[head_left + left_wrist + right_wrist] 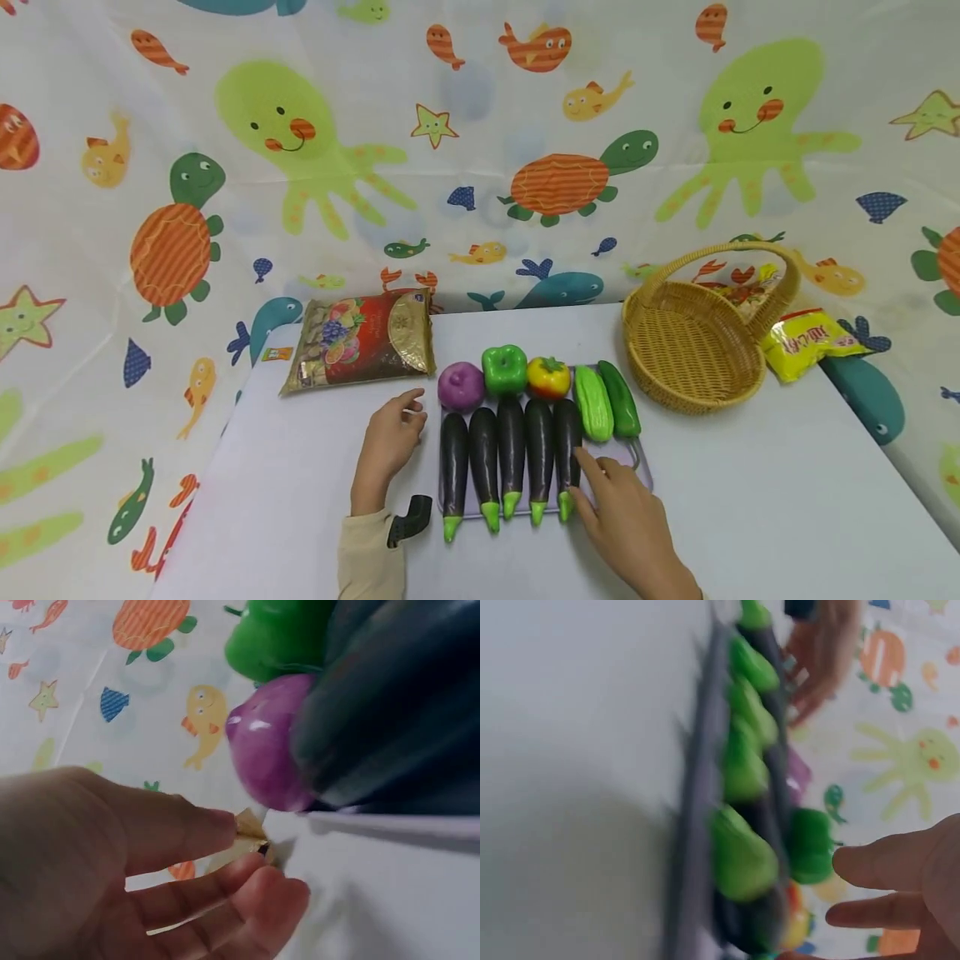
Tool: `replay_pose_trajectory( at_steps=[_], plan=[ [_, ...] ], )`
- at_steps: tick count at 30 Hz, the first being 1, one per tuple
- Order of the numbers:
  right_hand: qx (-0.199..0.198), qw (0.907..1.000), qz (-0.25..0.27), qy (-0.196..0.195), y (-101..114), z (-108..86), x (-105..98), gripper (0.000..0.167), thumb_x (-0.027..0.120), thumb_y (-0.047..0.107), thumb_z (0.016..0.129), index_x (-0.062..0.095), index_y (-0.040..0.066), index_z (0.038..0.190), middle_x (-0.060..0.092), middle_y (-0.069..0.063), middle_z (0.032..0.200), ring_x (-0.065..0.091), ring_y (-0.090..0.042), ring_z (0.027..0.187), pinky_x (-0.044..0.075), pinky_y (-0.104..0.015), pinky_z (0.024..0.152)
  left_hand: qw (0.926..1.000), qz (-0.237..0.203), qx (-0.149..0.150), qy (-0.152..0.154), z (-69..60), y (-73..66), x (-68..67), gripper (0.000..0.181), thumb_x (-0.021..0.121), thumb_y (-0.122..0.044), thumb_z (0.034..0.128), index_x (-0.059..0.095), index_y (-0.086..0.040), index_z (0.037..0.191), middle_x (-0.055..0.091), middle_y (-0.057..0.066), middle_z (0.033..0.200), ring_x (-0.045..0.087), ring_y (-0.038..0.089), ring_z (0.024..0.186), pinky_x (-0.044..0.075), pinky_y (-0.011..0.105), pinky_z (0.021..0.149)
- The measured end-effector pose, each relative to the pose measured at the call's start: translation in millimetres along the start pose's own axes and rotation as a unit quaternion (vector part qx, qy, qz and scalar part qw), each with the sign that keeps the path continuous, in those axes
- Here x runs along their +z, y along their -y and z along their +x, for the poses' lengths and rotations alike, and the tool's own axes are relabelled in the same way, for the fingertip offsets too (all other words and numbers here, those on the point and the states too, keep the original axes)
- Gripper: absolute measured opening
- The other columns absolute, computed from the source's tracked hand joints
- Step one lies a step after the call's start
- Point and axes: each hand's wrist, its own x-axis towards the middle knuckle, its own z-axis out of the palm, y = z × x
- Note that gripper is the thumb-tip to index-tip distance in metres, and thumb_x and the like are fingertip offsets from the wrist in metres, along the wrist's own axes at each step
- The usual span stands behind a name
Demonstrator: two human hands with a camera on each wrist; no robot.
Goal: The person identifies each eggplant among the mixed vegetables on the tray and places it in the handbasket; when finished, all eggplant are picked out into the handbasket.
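Note:
Several dark eggplants (512, 450) lie side by side on a pale purple tray (615, 452), green stem ends toward me. Behind them sit a purple onion (461, 386), a green bell pepper (504, 370) and a yellow-red bell pepper (548, 377). Two cucumbers (594, 404) lie at the tray's right. My right hand (630, 517) reaches over the rightmost eggplant with extended fingers; whether it touches cannot be told. Left of the tray hovers my left hand (392, 442), loosely bent and holding nothing, near the onion (266, 742) in the left wrist view.
A wicker basket (693, 346) with a tall handle stands right of the tray, a yellow snack packet (810, 340) beside it. At the back left lies a large red-gold bag (363, 340), with a small orange packet (277, 354) near it. A patterned curtain (465, 167) hangs behind.

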Motion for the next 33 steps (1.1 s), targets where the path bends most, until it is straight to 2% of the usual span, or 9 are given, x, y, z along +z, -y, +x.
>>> replay_pose_trajectory(
  at_steps=[4, 8, 11, 16, 22, 28, 33],
  plan=[
    [0.007, 0.9999, -0.007, 0.014, 3.1, -11.8, 13.1, 0.048, 0.079, 0.027, 0.089, 0.066, 0.013, 0.133, 0.069, -0.012, 0.109, 0.067, -0.030, 0.095, 0.059, -0.047, 0.055, 0.9999, 0.005, 0.005, 0.012, 0.4, 3.0, 11.7, 0.036, 0.063, 0.001, 0.0921, 0.067, 0.002, 0.128, 0.070, 0.012, 0.101, 0.066, 0.014, 0.074, 0.057, 0.029, 0.063],
    [0.003, 0.9999, -0.014, 0.009, 5.4, -14.2, 21.6, 0.053, 0.082, 0.030, 0.085, 0.066, 0.010, 0.132, 0.069, -0.012, 0.107, 0.066, -0.029, 0.092, 0.058, -0.046, 0.054, 0.9996, 0.013, 0.014, 0.018, 1.1, 4.1, 15.7, 0.036, 0.065, 0.002, 0.0894, 0.069, 0.002, 0.125, 0.070, 0.009, 0.098, 0.065, 0.011, 0.070, 0.054, 0.030, 0.067],
    [0.004, 0.9999, -0.013, 0.006, 6.9, -15.3, 26.3, 0.059, 0.083, 0.032, 0.084, 0.063, 0.006, 0.133, 0.069, -0.013, 0.107, 0.065, -0.030, 0.091, 0.058, -0.046, 0.053, 0.9994, 0.000, 0.017, 0.029, 1.2, 5.8, 17.9, 0.038, 0.065, 0.005, 0.0867, 0.067, 0.005, 0.125, 0.069, 0.009, 0.095, 0.064, 0.010, 0.064, 0.055, 0.028, 0.064],
    [-0.001, 0.9998, -0.012, -0.013, 9.6, -16.5, 31.9, 0.064, 0.086, 0.031, 0.080, 0.059, 0.003, 0.132, 0.069, -0.014, 0.099, 0.065, -0.030, 0.085, 0.055, -0.044, 0.049, 0.9982, -0.029, 0.017, 0.050, 0.6, 9.1, 20.6, 0.045, 0.058, 0.014, 0.0820, 0.065, 0.008, 0.126, 0.067, 0.011, 0.092, 0.062, 0.012, 0.060, 0.055, 0.025, 0.055],
    [-0.004, 0.9993, -0.011, -0.037, 9.9, -16.2, 38.2, 0.066, 0.089, 0.026, 0.076, 0.055, 0.003, 0.128, 0.065, -0.012, 0.085, 0.062, -0.029, 0.075, 0.049, -0.042, 0.042, 0.9940, -0.085, -0.002, 0.069, -2.6, 11.9, 21.0, 0.056, 0.051, 0.020, 0.0758, 0.062, 0.010, 0.130, 0.064, 0.014, 0.094, 0.062, 0.017, 0.058, 0.053, 0.023, 0.051],
    [0.025, 0.9989, 0.014, -0.037, 9.8, -16.6, 36.7, 0.059, 0.085, 0.015, 0.078, 0.055, 0.004, 0.128, 0.067, -0.013, 0.087, 0.064, -0.031, 0.077, 0.052, -0.047, 0.046, 0.9912, -0.109, -0.011, 0.075, -1.5, 12.8, 22.3, 0.060, 0.048, 0.021, 0.0736, 0.060, 0.011, 0.132, 0.064, 0.017, 0.096, 0.062, 0.016, 0.061, 0.057, 0.026, 0.052],
    [0.027, 0.9964, 0.028, -0.076, 9.2, -20.1, 29.0, 0.051, 0.079, 0.004, 0.077, 0.058, 0.002, 0.124, 0.066, -0.011, 0.080, 0.064, -0.033, 0.067, 0.049, -0.048, 0.044, 0.9907, -0.113, -0.012, 0.075, -1.3, 15.0, 21.7, 0.060, 0.049, 0.020, 0.0739, 0.060, 0.011, 0.132, 0.065, 0.015, 0.096, 0.064, 0.017, 0.059, 0.057, 0.026, 0.052]
  ],
)
